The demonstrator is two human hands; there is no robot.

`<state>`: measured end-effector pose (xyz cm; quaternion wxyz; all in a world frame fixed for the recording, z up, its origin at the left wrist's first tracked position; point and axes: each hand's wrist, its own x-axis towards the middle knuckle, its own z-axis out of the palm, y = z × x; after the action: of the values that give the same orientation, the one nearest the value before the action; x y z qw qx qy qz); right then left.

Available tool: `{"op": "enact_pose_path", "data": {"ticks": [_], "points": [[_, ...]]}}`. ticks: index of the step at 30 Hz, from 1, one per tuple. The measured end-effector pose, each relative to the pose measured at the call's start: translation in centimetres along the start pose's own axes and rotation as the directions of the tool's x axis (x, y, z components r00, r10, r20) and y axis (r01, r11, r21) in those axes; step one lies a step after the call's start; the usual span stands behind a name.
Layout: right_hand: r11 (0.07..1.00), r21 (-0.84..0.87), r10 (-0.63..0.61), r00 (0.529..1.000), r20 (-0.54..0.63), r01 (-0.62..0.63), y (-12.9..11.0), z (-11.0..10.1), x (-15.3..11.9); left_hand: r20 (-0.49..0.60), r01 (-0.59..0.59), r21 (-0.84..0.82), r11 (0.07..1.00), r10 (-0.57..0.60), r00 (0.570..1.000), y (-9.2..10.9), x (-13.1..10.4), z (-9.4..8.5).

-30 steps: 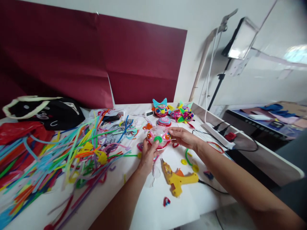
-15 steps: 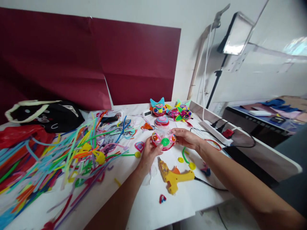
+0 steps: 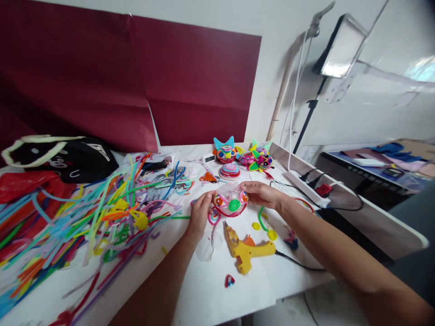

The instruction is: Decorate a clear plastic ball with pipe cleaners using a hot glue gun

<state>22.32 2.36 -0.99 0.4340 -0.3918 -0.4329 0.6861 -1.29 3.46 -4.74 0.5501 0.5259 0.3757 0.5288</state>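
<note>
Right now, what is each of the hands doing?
Left hand: fingers on one side of the colorful craft face.
Right hand: gripping its other side.

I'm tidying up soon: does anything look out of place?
Pipe cleaners sprawl in a tangle off the red plastic bag, looking messy. The yellow glue gun lies on its side without a stand, its nozzle pointing toward the held piece, which looks careless. I see no clear damage.

A head-worn camera looks forward and down across a white table (image 3: pixel 251 290), close above two forearms entering at the bottom. The wall (image 3: pixel 204 13) fills the frame's top.
</note>
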Motion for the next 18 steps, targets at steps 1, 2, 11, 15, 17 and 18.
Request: {"op": "enact_pose_path", "data": {"ticks": [1,2,11,15,17,18], "points": [[1.000,-0.002,0.003,1.000,0.000,-0.003,0.1,0.0,0.0,0.004,0.006,0.002,1.000,-0.006,1.000,0.0,0.0,0.0],[1.000,-0.003,0.005,1.000,0.000,-0.005,0.2,0.0,-0.1,0.010,0.011,0.004,1.000,-0.012,1.000,-0.1,0.0,0.0],[0.999,-0.041,0.036,0.999,0.002,-0.036,1.2,-0.2,-0.5,0.062,0.046,0.051,0.998,-0.049,0.997,-1.0,0.5,0.0],[0.997,-0.073,0.030,1.000,-0.001,-0.030,1.5,-0.1,-0.7,0.068,0.049,0.079,0.996,-0.055,0.996,-1.3,0.6,-0.1],[0.995,-0.096,0.023,1.000,-0.003,-0.023,1.4,-0.1,-0.8,0.067,0.047,0.094,0.994,-0.054,0.996,-1.4,0.6,-0.1],[0.994,-0.110,0.021,1.000,-0.004,-0.021,1.4,-0.1,-0.9,0.067,0.046,0.102,0.994,-0.053,0.996,-1.4,0.7,-0.2]]}}
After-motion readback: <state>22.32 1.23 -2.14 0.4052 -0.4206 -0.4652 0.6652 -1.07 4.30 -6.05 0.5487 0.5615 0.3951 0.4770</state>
